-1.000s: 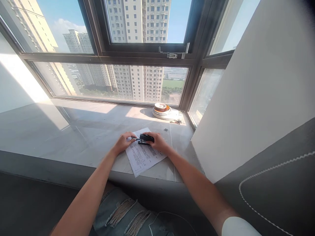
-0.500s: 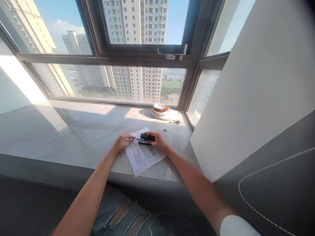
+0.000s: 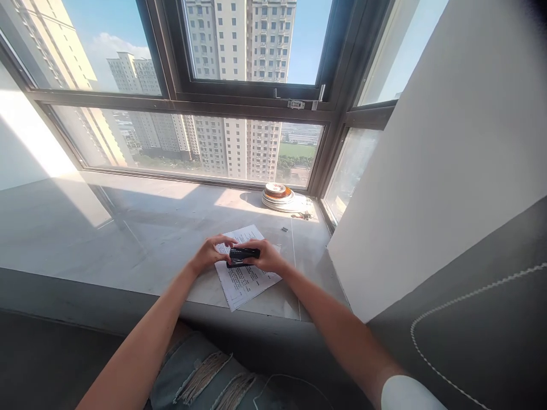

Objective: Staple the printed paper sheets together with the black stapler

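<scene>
A black stapler (image 3: pixel 244 254) is held level just over the printed papers (image 3: pixel 248 285), its two arms nearly together. My right hand (image 3: pixel 268 256) is closed around its right end. At the other end, the thumb and fingers of my left hand (image 3: pixel 210 253) curl about the stapler's tip, pinching it. The papers lie askew on the sill, partly covered by both hands and the stapler. A small strip of staples (image 3: pixel 284 229) rests on the sill to the right, beyond the papers.
The pale stone windowsill (image 3: pixel 162 239) ends at a front edge above my knees. A round stack of coiled, ribbon-like material (image 3: pixel 277 197) stands by the window, beside small loose bits (image 3: pixel 304 216). A slanting white wall (image 3: pixel 397 188) bounds the right side.
The stapler's arms were spread, with a metal part showing by my left fingers; now they are close together. My right hand and the stapler have shifted left and slightly nearer me.
</scene>
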### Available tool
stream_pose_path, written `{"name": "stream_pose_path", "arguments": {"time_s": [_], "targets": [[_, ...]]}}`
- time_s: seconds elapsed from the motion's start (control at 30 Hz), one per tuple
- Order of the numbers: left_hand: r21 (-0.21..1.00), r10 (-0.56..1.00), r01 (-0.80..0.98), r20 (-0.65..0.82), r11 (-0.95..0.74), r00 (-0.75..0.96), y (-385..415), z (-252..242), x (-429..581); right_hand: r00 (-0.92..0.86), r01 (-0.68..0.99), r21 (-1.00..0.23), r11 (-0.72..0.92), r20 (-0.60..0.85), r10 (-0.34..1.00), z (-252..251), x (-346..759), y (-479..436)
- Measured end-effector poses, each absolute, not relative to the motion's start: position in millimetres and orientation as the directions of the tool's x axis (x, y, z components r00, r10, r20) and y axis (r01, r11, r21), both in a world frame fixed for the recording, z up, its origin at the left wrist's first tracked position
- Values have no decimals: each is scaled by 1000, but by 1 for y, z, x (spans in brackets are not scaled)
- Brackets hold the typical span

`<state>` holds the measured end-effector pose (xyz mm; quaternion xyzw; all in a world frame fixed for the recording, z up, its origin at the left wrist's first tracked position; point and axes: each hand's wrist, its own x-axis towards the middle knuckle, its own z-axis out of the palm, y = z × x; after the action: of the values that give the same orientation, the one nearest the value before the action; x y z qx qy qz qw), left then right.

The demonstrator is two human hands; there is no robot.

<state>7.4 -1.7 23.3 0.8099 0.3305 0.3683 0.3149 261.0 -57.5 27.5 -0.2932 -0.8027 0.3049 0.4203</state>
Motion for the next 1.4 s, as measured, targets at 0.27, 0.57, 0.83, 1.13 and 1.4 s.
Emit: {"name": "stream_pose_path", "arguments": {"time_s": [0.27, 0.57, 0.83, 1.13, 1.4], "targets": [[678, 831, 487, 500, -550, 244, 6, 18, 4, -241, 259, -794, 551, 499, 833, 22, 249, -58], [773, 850, 553, 487, -310, -204, 18, 13, -5, -94, 490, -749, 447, 464, 881, 11, 236, -55], [813, 881, 542, 400, -212, -255, 19, 8, -8, 188, 580, -796, 174, 339, 922, -2, 195, -46], [819, 898, 553, 348, -151, -270, 19, 9, -8, 99, 567, -786, 247, 363, 926, 28, 224, -37], [720, 931, 647, 363, -252, -42, 23, 4, -4, -30, 714, -655, 248, 325, 945, 4, 203, -51]]}}
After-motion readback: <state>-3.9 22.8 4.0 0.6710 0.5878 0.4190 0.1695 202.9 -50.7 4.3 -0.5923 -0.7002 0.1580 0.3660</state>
